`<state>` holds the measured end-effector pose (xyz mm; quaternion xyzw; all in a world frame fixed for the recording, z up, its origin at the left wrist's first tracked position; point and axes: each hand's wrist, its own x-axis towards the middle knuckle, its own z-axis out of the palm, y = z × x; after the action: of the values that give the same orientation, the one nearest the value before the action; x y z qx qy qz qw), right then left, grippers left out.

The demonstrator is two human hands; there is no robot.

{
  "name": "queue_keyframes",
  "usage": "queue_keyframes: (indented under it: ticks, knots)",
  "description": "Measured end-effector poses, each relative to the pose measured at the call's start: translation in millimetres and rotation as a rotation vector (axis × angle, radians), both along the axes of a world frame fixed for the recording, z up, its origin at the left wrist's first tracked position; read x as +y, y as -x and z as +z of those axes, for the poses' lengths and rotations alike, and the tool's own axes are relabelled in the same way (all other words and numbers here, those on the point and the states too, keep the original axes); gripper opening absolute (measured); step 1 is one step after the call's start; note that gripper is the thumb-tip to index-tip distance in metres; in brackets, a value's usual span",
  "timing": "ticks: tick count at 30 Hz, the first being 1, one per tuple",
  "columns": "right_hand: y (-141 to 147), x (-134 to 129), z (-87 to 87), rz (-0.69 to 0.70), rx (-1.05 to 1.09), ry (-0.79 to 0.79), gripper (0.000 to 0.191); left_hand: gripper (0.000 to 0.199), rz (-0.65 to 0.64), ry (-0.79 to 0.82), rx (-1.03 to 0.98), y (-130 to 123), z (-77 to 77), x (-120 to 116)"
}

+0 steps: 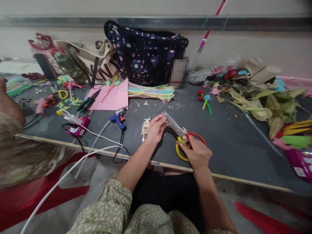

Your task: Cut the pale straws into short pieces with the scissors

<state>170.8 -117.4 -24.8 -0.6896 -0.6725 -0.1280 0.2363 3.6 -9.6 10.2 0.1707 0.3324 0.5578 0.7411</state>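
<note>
A pair of scissors (pixel 175 126) with one red and one yellow handle is held above the dark table (pixel 229 143). My right hand (pixel 199 152) grips the handles, with its fingers wrapped round them. At the blade tips, my left hand (pixel 157 127) is pinched closed; whatever lies between its fingertips is too small to make out. Small pale pieces (pixel 146 126) lie in a pile just left of my left hand, and more pale pieces show by the scissors' pivot.
Left of my hands lie a blue glue gun (pixel 118 119), pliers (pixel 87 102), a pink sheet (pixel 109 97) and a white cable (pixel 80 158). Pipe cleaners (pixel 151 92) and a dark patterned bag (pixel 146 55) are behind. Dried leaves (pixel 258 104) lie right. Another person's arm (pixel 9 100) is far left.
</note>
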Motion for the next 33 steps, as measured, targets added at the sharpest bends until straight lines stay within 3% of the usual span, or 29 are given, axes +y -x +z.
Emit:
queue_keyframes:
  ticks: [14,22,33]
  knots:
    - [-0.3,1.0,1.0,0.024,0.073,0.069,0.052,0.024,0.001,0.014,-0.005,0.1,-2.6,3.0]
    - [3.2,3.1,9.4,-0.139,0.193,0.038,0.058,0.028,-0.026,-0.025,-0.016,2.3,-6.9,4.7]
    - [2.8,0.6,5.1,0.072,0.179,-0.014,0.046,0.026,-0.038,-0.03,-0.107,3.2,-11.0,8.0]
